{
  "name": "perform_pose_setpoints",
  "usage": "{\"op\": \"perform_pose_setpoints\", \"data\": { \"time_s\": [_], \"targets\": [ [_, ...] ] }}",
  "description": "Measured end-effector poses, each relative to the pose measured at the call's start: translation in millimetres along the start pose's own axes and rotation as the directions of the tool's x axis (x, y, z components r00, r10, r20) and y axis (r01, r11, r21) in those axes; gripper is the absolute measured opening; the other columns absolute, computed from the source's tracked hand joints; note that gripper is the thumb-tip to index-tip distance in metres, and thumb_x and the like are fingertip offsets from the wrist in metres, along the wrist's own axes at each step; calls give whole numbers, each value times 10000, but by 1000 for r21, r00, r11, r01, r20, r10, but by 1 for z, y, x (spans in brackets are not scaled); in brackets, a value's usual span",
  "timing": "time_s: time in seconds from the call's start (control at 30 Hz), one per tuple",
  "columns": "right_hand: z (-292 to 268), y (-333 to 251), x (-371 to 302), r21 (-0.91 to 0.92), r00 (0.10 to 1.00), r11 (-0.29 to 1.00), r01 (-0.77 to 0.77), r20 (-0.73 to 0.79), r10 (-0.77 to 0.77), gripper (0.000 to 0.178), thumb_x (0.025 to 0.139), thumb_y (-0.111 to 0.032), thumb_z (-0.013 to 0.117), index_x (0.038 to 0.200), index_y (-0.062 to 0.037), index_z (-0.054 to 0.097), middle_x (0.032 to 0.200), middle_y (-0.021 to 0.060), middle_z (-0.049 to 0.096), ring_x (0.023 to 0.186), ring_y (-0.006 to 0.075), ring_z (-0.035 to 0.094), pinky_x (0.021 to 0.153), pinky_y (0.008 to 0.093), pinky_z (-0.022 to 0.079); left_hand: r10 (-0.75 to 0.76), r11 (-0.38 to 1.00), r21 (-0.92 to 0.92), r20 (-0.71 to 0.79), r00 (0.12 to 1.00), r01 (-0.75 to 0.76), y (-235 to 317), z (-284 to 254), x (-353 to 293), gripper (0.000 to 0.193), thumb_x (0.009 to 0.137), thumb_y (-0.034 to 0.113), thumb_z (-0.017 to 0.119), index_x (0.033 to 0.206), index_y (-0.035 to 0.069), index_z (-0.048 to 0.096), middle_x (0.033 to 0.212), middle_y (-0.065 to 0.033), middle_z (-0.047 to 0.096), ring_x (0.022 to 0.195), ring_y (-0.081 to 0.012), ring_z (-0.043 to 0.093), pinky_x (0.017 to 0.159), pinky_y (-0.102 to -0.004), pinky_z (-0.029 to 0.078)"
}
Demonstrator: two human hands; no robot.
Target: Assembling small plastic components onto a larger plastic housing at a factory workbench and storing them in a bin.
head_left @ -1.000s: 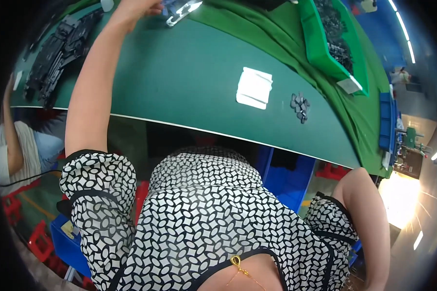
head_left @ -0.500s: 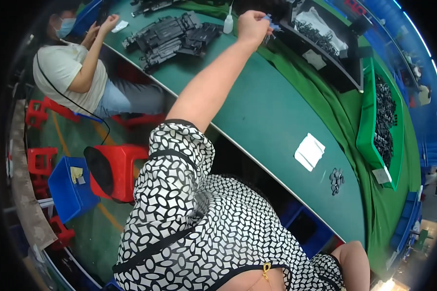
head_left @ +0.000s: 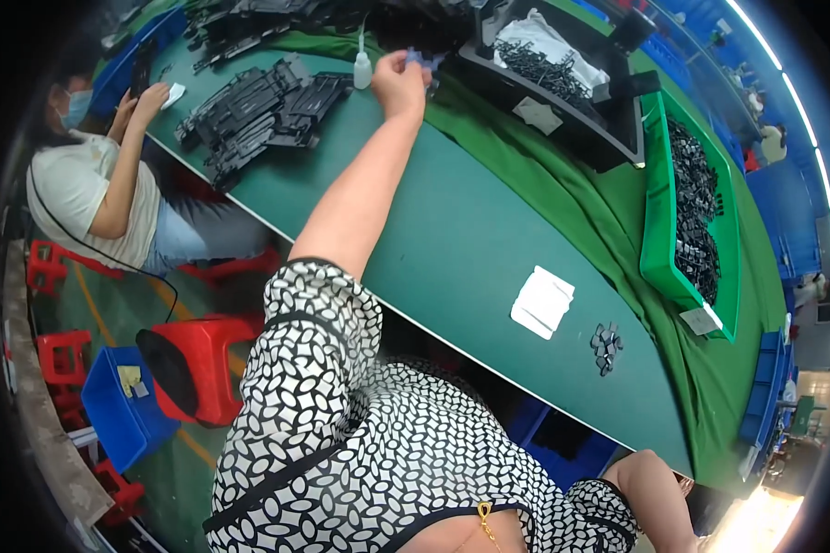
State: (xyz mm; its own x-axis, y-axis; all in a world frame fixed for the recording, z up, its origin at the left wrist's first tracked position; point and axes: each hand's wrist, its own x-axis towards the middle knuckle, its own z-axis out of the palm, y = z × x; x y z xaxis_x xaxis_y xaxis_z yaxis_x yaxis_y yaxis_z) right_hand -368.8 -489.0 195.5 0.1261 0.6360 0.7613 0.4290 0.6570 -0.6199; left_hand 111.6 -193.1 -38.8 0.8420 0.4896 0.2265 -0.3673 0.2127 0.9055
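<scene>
My left arm stretches across the green table (head_left: 452, 240) to its far side. At its end my left hand (head_left: 399, 88) is closed around a small bluish-purple thing (head_left: 422, 61), whose kind I cannot make out. Just left of the hand stands a white squeeze bottle (head_left: 362, 70) with a thin upright nozzle. A pile of black plastic frame-like parts (head_left: 258, 115) lies left of the bottle. My right forearm shows at the lower right edge; the right hand itself is out of the picture.
A black bin (head_left: 563, 69) and a green crate (head_left: 650, 249), both holding small black parts, stand beyond the table on green cloth. White sheets (head_left: 542, 302) and several small black pieces (head_left: 607, 348) lie on the right. A masked co-worker (head_left: 97, 184) sits left, near a red stool (head_left: 203, 369).
The whole view has turned, so the table and bins sit further left and mostly lower. My left hand remains outstretched, closed on the bluish-purple thing. The co-worker's hands stay raised.
</scene>
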Motion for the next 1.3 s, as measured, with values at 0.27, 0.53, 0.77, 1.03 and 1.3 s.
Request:
{"op": "perform_pose_setpoints", "data": {
  "time_s": [0.27,0.53,0.77,1.03,1.3],
  "targets": [
    [-38,115,25,-189,872,972,-143,-489,34,320,832,-156,465,519,-89,477,506,23,522,403,112,462,520,334,486,142,841,439,385,912,-317,12,-22,-21,272,739,180,582,938,-2,616,856,-136,630,775,-225,616,710,-304,478],
    [-25,179,-67,85,467,964,-252,-862,198,316,776,-247,615,591,-4,531,520,81,520,454,193,477,670,452,439,-161,960,214,-113,980,183,17,-50,-13,542,802,69,568,1209,-53,230,856,-139,519,540,-155,554,425,-249,442],
    [-13,192,-67,156,447,959,-235,-859,249,301,813,-283,601,663,-45,493,545,42,484,466,160,440,693,412,422,226,752,659,-244,943,-10,-35,-65,40,557,736,134,632,1182,-63,362,961,-240,571,744,-351,600,654,-410,483],
    [-25,189,-87,251,457,958,-140,-842,288,122,726,-103,621,739,-2,554,666,75,557,650,193,506,765,414,403,209,543,830,13,978,-127,-38,-97,80,327,739,288,609,782,-36,617,714,-196,625,655,-359,600,617,-434,459],
    [-6,162,-115,68,187,950,-305,-974,130,21,705,4,592,722,16,595,674,88,564,654,192,519,720,367,434,31,853,446,476,879,-272,91,-50,-49,293,850,209,579,1057,2,566,910,-10,574,749,-49,475,632,-197,371]
  ]
}}
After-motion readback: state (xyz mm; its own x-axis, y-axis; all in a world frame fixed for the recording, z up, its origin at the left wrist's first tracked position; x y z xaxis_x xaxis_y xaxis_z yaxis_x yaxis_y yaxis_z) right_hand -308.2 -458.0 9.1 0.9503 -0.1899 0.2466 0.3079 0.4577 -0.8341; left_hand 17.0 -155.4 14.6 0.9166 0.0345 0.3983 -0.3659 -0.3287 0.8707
